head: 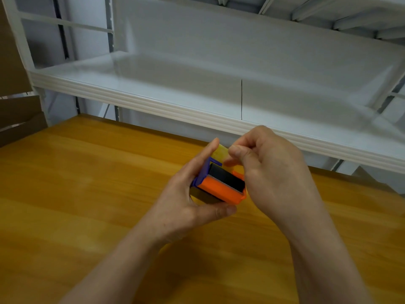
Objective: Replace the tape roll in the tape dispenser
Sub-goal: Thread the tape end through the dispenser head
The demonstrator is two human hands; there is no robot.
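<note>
A small tape dispenser (221, 189) with an orange body and a blue side piece is held above the wooden table (87, 194). My left hand (186, 200) wraps it from the left and below, thumb under the orange edge. A yellowish strip of tape (219, 152) stands up from the dispenser's far end. My right hand (269, 167) pinches that tape end between thumb and forefinger. The roll inside is mostly hidden; only a dark opening shows.
A white metal shelf (197, 110) runs along the far edge of the table, with another shelf level above it. Brown cardboard (15, 110) stands at the far left.
</note>
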